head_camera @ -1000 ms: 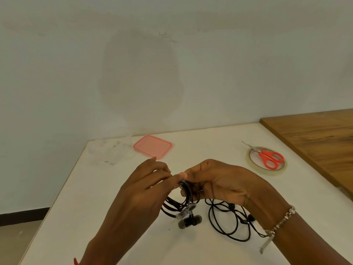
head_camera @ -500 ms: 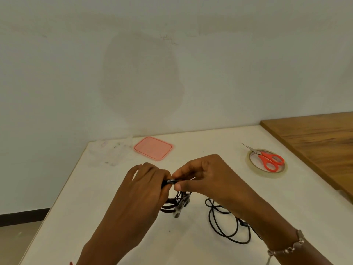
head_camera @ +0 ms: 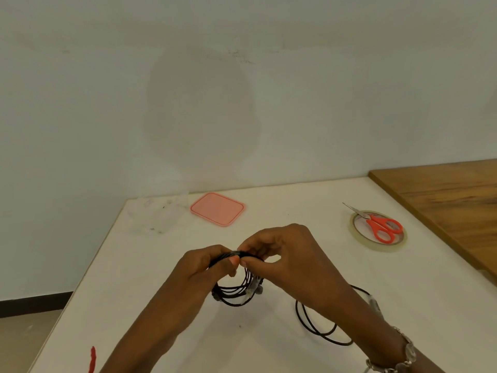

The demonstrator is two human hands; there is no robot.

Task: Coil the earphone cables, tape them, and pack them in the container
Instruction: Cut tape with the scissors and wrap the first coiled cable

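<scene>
Head view: 2 hands meet over the middle of the white table (head_camera: 269, 345), toward its near edge. The left hand (head_camera: 207, 267) curls round the top of a black coil (head_camera: 238, 288), thumb pressed on the strands. The right hand (head_camera: 285, 259) pinches the same spot between thumb and forefinger, touching the left thumb. The coil hangs under the hands with its bottom at the table; whether it touches is unclear. A pale strip (head_camera: 252, 288) crosses the strands on its right side. A 2nd cable (head_camera: 309, 323) lies loose on the table, partly hidden by the right forearm, which wears a bracelet (head_camera: 403, 356). At the far left corner stands a clear container (head_camera: 158, 214), with a pink lid (head_camera: 217, 208) flat just beside it. Near the right edge, red scissors (head_camera: 384, 230) rest on a tape roll (head_camera: 376, 244). A wooden top (head_camera: 451, 200) adjoins that edge.
</scene>
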